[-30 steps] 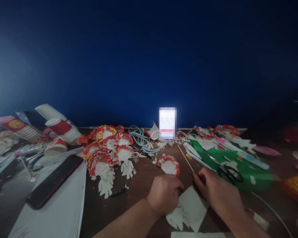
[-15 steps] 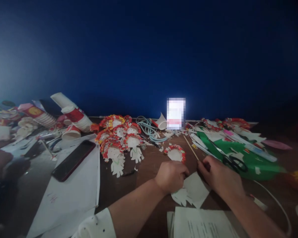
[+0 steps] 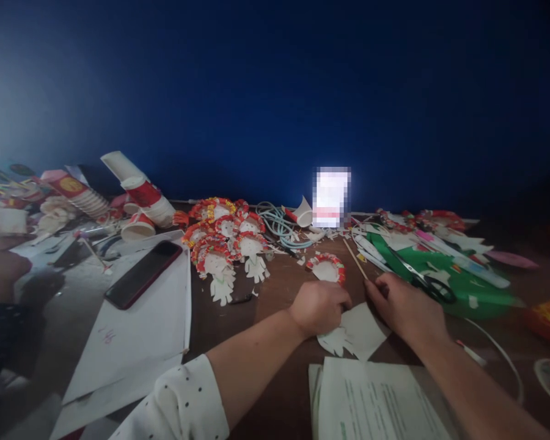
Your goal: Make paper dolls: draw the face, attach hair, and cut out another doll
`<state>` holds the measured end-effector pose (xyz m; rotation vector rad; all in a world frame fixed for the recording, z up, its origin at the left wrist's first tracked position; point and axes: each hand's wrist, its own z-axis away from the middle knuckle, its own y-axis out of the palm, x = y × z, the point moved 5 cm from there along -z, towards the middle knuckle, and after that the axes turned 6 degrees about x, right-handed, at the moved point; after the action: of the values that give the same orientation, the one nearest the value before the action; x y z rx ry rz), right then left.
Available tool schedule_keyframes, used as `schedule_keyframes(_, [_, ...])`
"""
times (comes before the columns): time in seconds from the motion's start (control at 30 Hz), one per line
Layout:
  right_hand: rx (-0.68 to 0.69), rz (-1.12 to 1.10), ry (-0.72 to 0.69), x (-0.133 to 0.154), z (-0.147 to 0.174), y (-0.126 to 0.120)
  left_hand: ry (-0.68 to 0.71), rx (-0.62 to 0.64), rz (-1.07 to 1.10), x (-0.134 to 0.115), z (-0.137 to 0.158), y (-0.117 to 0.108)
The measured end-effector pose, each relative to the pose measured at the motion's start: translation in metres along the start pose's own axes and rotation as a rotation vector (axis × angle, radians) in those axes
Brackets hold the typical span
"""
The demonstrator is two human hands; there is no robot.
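My left hand (image 3: 318, 307), fingers curled, presses on a white paper cutout with a red-trimmed round top (image 3: 327, 269) and a fringed lower end (image 3: 334, 341). The middle of that cutout is hidden under the hand. In my right hand (image 3: 403, 305) a thin wooden stick (image 3: 355, 258) is pinched near its lower end, pointing away from me. A piece of plain white paper (image 3: 366, 330) lies between the hands, beside the fringed end. Similar red-trimmed paper cutouts (image 3: 215, 263) are heaped to the left.
Black-handled scissors (image 3: 433, 288) lie on green material (image 3: 481, 299) at right. Printed sheets (image 3: 376, 403) lie nearest me. At left are a phone (image 3: 144, 273) on white paper, stacked paper cups (image 3: 151, 201) and another person's arm (image 3: 2, 275). A bright screen (image 3: 332, 195) stands at the wall.
The whole view has shifted, so the table's things appear slightly higher and further right. Both hands keep nearly the same grip and place on the cutout and stick.
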<state>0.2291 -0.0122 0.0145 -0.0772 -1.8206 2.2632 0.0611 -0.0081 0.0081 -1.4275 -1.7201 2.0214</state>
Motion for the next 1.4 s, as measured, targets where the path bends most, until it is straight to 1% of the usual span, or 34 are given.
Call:
schedule_keyframes(0.07, [0.011,-0.003,0.01,0.001,-0.001,-0.001,0.034,-0.085,-0.016,0.001,0.001,-0.003])
schedule_keyframes(0.13, [0.02,-0.005,0.017,0.001,-0.002,-0.001,0.029,-0.234,-0.034,0.005,0.003,-0.012])
schedule_keyframes(0.2, [0.026,-0.009,0.015,0.002,-0.002,-0.001,-0.013,-0.404,-0.074,0.012,0.006,-0.024])
schedule_keyframes(0.27, [0.021,-0.016,0.013,0.002,-0.002,0.0,-0.097,-0.545,-0.155,0.021,0.01,-0.038])
schedule_keyframes(0.33, [-0.014,-0.023,0.005,0.002,-0.002,0.0,-0.183,-0.596,-0.244,0.03,0.013,-0.05])
schedule_keyframes(0.4, [-0.044,-0.035,-0.006,0.002,-0.001,0.0,-0.256,-0.547,-0.349,0.037,0.014,-0.058])
schedule_keyframes(0.6, [-0.077,-0.069,-0.044,0.003,-0.001,0.0,-0.449,-0.254,-0.625,0.048,0.017,-0.074])
schedule_keyframes(0.73, [-0.084,-0.09,-0.082,0.003,0.0,-0.002,-0.534,-0.035,-0.685,0.05,0.013,-0.08])
schedule_keyframes(0.83, [-0.091,-0.098,-0.093,0.004,0.001,-0.003,-0.534,0.06,-0.715,0.047,0.008,-0.082])
schedule_keyframes(0.93, [-0.078,-0.098,-0.084,0.005,0.001,-0.003,-0.484,0.09,-0.761,0.042,0.005,-0.087])
schedule_keyframes(1.0, [-0.09,-0.098,-0.088,0.006,0.001,-0.004,-0.451,0.049,-0.793,0.034,0.006,-0.092])
schedule_keyframes(1.03, [-0.119,-0.109,-0.097,0.006,0.001,-0.005,-0.43,-0.01,-0.804,0.028,0.008,-0.096])
schedule_keyframes(1.07, [-0.174,-0.135,-0.11,0.006,0.003,-0.008,-0.381,-0.096,-0.81,0.019,0.011,-0.1])
schedule_keyframes(1.13, [-0.352,-0.246,-0.163,0.006,0.008,-0.015,-0.244,-0.356,-0.79,-0.003,0.02,-0.105])
schedule_keyframes(1.17, [-0.443,-0.333,-0.209,0.007,0.013,-0.019,-0.152,-0.486,-0.768,-0.015,0.025,-0.105])
schedule_keyframes(1.2, [-0.503,-0.437,-0.276,0.009,0.017,-0.022,-0.052,-0.586,-0.739,-0.026,0.03,-0.102])
schedule_keyframes(1.23, [-0.506,-0.552,-0.353,0.012,0.021,-0.023,0.046,-0.644,-0.713,-0.036,0.034,-0.095])
schedule_keyframes(1.27, [-0.448,-0.673,-0.436,0.018,0.024,-0.021,0.135,-0.66,-0.692,-0.043,0.035,-0.086])
schedule_keyframes(1.3, [-0.328,-0.794,-0.511,0.025,0.026,-0.018,0.224,-0.666,-0.676,-0.049,0.036,-0.075])
schedule_keyframes(1.33, [-0.239,-0.896,-0.536,0.03,0.028,-0.015,0.315,-0.677,-0.664,-0.053,0.037,-0.065])
schedule_keyframes(1.37, [-0.21,-0.968,-0.522,0.033,0.029,-0.014,0.368,-0.669,-0.654,-0.054,0.036,-0.055])
schedule_keyframes(1.4, [-0.202,-0.994,-0.517,0.036,0.031,-0.014,0.405,-0.657,-0.638,-0.054,0.034,-0.046])
